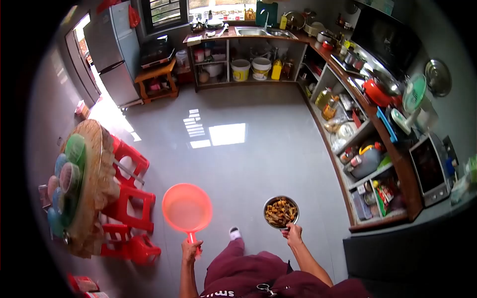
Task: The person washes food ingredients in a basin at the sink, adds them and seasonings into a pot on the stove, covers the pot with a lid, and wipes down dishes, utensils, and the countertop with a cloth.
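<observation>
My left hand is closed around the handle of a red plastic strainer, whose round bowl faces up with nothing seen in it. On the other side, my right hand grips the near rim of a round metal bowl. Brown and orange-yellow pieces of food fill much of that bowl; their kind I cannot make out. Both vessels are held above the floor, apart from each other. The fingers under the metal bowl are partly hidden.
Grey tiled floor stretches ahead. A cloth-covered table and red stools stand at left. The counter with a sink runs along the back, continuing right past a wok area to a microwave. A refrigerator is at back left.
</observation>
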Motion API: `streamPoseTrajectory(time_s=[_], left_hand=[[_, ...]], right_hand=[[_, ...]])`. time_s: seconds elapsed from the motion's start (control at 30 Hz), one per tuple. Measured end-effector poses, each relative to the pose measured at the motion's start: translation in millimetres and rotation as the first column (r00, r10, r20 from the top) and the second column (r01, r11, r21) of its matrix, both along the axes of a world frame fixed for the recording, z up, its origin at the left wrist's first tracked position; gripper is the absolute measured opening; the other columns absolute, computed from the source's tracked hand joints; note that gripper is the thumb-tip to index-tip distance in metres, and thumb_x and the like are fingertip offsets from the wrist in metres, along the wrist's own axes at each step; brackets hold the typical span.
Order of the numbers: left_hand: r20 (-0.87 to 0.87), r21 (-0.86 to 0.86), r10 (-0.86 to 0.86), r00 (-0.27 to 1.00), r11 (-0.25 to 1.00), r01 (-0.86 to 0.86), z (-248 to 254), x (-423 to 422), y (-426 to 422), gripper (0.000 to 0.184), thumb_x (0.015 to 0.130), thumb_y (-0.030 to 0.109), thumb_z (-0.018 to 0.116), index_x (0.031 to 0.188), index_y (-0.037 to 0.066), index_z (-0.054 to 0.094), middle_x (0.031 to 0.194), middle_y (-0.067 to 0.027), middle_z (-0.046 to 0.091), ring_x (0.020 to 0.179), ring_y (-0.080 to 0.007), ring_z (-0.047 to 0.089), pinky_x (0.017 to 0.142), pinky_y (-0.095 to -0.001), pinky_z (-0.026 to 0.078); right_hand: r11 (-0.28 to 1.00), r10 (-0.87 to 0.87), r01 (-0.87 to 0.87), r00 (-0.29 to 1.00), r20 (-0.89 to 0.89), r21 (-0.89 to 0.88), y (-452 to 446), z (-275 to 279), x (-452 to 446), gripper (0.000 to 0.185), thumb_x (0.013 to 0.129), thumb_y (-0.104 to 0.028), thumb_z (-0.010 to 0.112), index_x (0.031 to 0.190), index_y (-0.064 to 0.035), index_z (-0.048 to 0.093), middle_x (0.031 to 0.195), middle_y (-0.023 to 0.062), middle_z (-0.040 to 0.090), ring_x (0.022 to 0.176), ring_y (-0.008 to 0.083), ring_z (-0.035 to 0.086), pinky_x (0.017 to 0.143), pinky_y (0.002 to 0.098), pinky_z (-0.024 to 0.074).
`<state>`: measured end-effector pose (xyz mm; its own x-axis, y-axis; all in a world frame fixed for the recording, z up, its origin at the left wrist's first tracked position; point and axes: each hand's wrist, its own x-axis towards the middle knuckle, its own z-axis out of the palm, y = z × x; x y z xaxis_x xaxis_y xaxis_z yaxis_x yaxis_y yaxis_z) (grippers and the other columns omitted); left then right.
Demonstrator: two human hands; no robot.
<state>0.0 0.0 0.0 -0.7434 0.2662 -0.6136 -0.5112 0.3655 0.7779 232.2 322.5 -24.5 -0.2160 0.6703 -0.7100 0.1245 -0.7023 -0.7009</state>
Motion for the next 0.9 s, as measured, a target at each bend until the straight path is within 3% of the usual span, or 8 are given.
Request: streamPoseTrajectory(time_s=[0.07,0.1,0.3,0.4,0.57,0.73,0.77,0.9], left_hand=[[0.002,0.034,-0.076,0.997,0.997,0.076,-6.0,4.9,21.6,0.029,0.067,0.009,0.068,0.086,0.0,0.048,0.061,-0.0079,0.052,0.046,-0.017,0.053,0.042,-0.0292,0.046],[-0.059,-0.033,-0.112,0.992,0.993,0.11,34.4,-126.3,65.8,0.029,0.067,0.009,0.068,0.087,-0.001,0.048,0.062,-0.0076,0.052,0.046,-0.0167,0.053,0.042,-0.0291,0.046],[-0.093,0.018,-0.278,0.956,0.96,0.281,34.6,-243.9,288.0,0.03,0.066,0.009,0.068,0.086,0.0,0.048,0.063,-0.006,0.052,0.047,-0.015,0.052,0.042,-0.0282,0.045],[-0.105,0.086,-0.281,0.954,0.953,0.29,33.9,-288.1,378.8,0.029,0.066,0.009,0.069,0.084,0.001,0.048,0.062,-0.0055,0.052,0.047,-0.0144,0.052,0.042,-0.0281,0.045],[-0.025,0.114,-0.235,0.972,0.965,0.236,41.1,-362.4,497.1,0.026,0.067,0.01,0.07,0.079,0.002,0.049,0.062,-0.005,0.052,0.046,-0.0136,0.051,0.041,-0.027,0.044],[-0.022,0.063,-0.097,0.995,0.993,0.098,41.1,-441.8,561.9,0.027,0.067,0.009,0.069,0.082,0.001,0.048,0.062,-0.0056,0.052,0.045,-0.0141,0.051,0.04,-0.0272,0.044],[-0.023,0.041,-0.067,0.998,0.997,0.067,39.8,-460.7,573.5,0.028,0.067,0.009,0.069,0.083,0.001,0.048,0.062,-0.0057,0.052,0.045,-0.0142,0.051,0.04,-0.0272,0.044],[-0.031,0.072,0.045,0.999,0.996,-0.043,37.8,-548.2,624.2,0.03,0.065,0.009,0.069,0.085,0.0,0.048,0.062,-0.0057,0.052,0.044,-0.0145,0.051,0.039,-0.027,0.044]], right_hand=[[0.999,-0.054,0.054,0.998,0.012,-0.003,11.2,-7.1,24.3,0.021,0.075,-0.012,0.051,0.085,0.0052,0.053,0.063,0.0136,0.06,0.044,0.0154,0.056,0.038,0.0255,0.0443],[0.995,-0.079,0.077,0.996,-0.043,-0.058,41.8,-5.0,-98.9,0.02,0.075,-0.012,0.051,0.085,0.0051,0.053,0.063,0.0136,0.06,0.044,0.0154,0.056,0.039,0.0255,0.0443],[0.974,-0.227,0.226,0.974,0.025,0.027,187.0,1.8,-165.3,0.016,0.074,-0.013,0.052,0.078,0.0026,0.052,0.061,0.0131,0.06,0.043,0.0153,0.055,0.039,0.0263,0.0447],[0.977,-0.213,0.212,0.976,0.044,0.02,259.3,-30.4,-202.8,0.015,0.073,-0.012,0.052,0.076,0.0023,0.051,0.06,0.0134,0.059,0.043,0.0162,0.055,0.038,0.0266,0.0442],[0.991,-0.127,0.131,0.986,0.107,-0.032,391.0,-17.1,-297.9,0.015,0.073,-0.013,0.052,0.076,0.0012,0.051,0.06,0.0122,0.057,0.043,0.017,0.056,0.038,0.0262,0.0432],[1.0,-0.016,0.016,0.999,0.03,0.026,512.8,5.6,-424.6,0.016,0.072,-0.014,0.053,0.08,-0.0012,0.049,0.061,0.0112,0.059,0.041,0.014,0.054,0.038,0.0243,0.0432],[0.997,-0.014,0.015,1.0,-0.02,0.069,533.1,7.1,-451.4,0.015,0.072,-0.011,0.051,0.076,0.0035,0.05,0.058,0.015,0.059,0.039,0.0164,0.055,0.034,0.0243,0.0443],[0.998,0.01,-0.008,1.0,-0.027,0.061,606.6,2.9,-553.9,0.015,0.073,-0.014,0.052,0.078,0.0001,0.05,0.059,0.0124,0.059,0.041,0.015,0.054,0.036,0.0241,0.0436]])
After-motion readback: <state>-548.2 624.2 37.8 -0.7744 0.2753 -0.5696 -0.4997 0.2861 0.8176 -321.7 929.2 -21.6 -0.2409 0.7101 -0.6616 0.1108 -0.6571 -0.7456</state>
